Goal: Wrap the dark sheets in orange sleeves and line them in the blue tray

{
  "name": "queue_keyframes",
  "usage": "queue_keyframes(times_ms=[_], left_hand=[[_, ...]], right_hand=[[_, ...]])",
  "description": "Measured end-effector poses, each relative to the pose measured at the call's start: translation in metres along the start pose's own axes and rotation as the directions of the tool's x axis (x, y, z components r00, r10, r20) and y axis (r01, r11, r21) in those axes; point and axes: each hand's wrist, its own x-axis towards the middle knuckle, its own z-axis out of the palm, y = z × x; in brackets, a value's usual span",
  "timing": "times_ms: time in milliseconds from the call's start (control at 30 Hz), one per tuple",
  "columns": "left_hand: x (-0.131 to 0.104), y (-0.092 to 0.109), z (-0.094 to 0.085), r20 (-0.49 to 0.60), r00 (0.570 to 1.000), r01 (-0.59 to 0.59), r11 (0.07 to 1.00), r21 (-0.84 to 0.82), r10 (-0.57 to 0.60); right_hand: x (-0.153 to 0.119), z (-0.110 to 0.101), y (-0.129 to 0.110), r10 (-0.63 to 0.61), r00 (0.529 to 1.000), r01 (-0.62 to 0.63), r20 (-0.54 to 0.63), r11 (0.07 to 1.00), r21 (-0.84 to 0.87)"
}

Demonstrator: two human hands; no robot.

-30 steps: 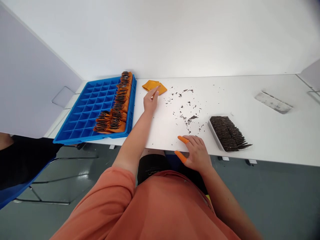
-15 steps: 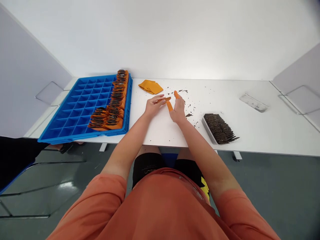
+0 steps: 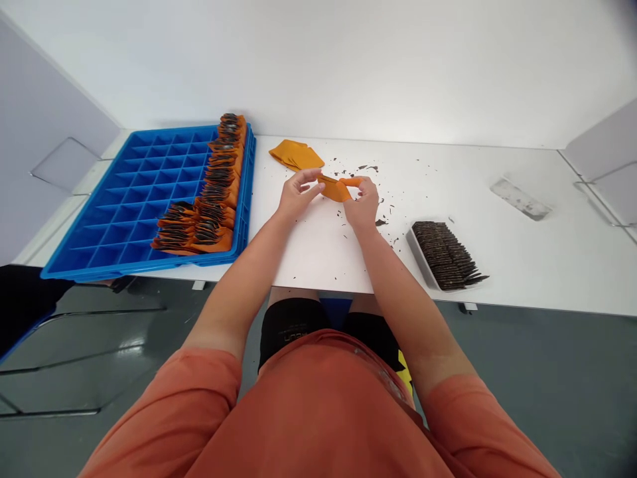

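Note:
Between my hands is a small orange paper packet [image 3: 335, 189], with a dark line along its upper edge. My left hand [image 3: 298, 195] pinches the packet's left end between thumb and fingers. On the other end are the thumb and forefinger of my right hand [image 3: 363, 202], both in orange finger covers. Just behind my left hand lies a pile of flat orange packets [image 3: 297, 155]. To the right of my right hand, a white tray [image 3: 424, 257] holds rows of thin dark pieces [image 3: 444, 255].
A blue compartment tray [image 3: 144, 192] stands at the left, its right side filled with orange packets [image 3: 219, 179] holding dark pieces. Dark crumbs [image 3: 381, 222] litter the white table [image 3: 318, 252]. A clear, smudged tray [image 3: 520, 198] lies far right. White panels enclose the table.
My right hand has closed in and now grips the right end of the packet, which was in my left hand alone. The packet has turned to show its broad side. The view has shifted slightly.

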Motion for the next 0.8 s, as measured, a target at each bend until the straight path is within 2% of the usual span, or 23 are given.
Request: queue_keyframes(times_ms=[100,233,333,433,567,667,800], left_hand=[[-0.003,-0.001,0.004,-0.018,1.000,-0.013,1.000,0.014,0.013],[-0.006,-0.002,0.008,-0.021,0.999,-0.044,0.995,0.093,0.047],[-0.002,-0.003,0.006,-0.032,0.997,-0.063,0.998,0.009,0.064],[0.003,-0.002,0.002,-0.001,1.000,-0.016,0.990,-0.140,0.016],[0.003,0.005,0.002,-0.004,1.000,-0.019,0.967,-0.255,0.019],[0.001,0.008,0.006,-0.001,0.999,-0.049,0.956,-0.288,0.051],[0.000,0.008,0.004,0.083,0.995,-0.036,0.970,-0.239,0.057]], right_hand=[[-0.002,-0.001,-0.005,0.073,0.996,-0.071,-0.060,0.997,0.037],[-0.003,-0.003,-0.012,0.108,0.993,-0.103,-0.049,0.991,0.084],[-0.002,-0.002,-0.014,0.076,0.997,-0.069,-0.034,0.983,0.170],[-0.001,0.000,-0.013,0.041,0.999,-0.040,-0.004,0.975,0.217],[-0.003,-0.001,-0.011,0.038,0.999,-0.038,0.000,0.994,0.107],[-0.005,-0.002,-0.013,-0.035,0.999,0.035,-0.003,0.995,0.095],[-0.007,-0.001,-0.015,-0.100,0.995,0.099,0.000,0.985,0.140]])
